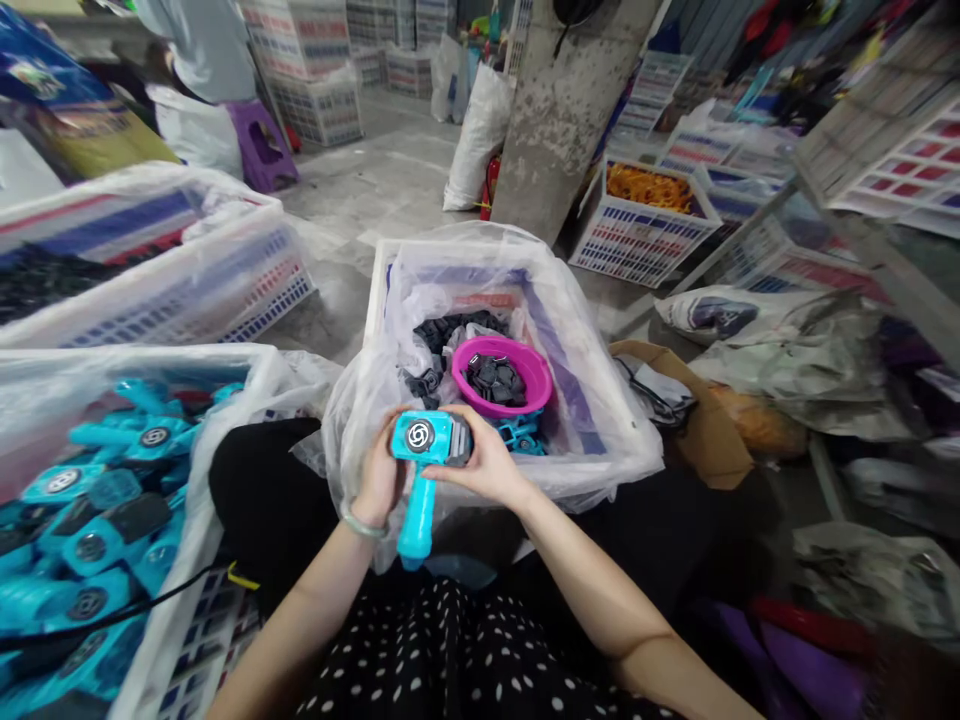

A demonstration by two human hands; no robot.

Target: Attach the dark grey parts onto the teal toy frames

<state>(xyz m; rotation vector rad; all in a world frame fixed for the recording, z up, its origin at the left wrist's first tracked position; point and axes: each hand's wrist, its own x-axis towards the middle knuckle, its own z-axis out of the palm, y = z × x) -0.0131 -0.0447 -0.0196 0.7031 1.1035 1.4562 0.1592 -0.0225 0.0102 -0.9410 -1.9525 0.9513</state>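
Note:
A turquoise plastic toy (pixel 424 440) with a hammer-like head and handle is held between my two hands, above the near edge of a lined crate. Its head bears a round black-and-white swirl emblem, and a dark grey ribbed piece forms its right end. My left hand (pixel 380 470) is closed on the head's left side. The fingers and thumb of my right hand (pixel 491 462) wrap round the grey end. Downward toward my lap points the handle. Just beyond my hands, a magenta bowl (pixel 541 385) holds small dark grey parts (pixel 495 380).
The plastic-lined white crate (pixel 611 400) in front also holds dark parts and turquoise pieces (pixel 525 437). At my left stands a crate (pixel 225 357) full of similar turquoise toys (pixel 97 540). A cardboard box (pixel 705 440) and bags are at right; a concrete pillar (pixel 562 110) rises behind.

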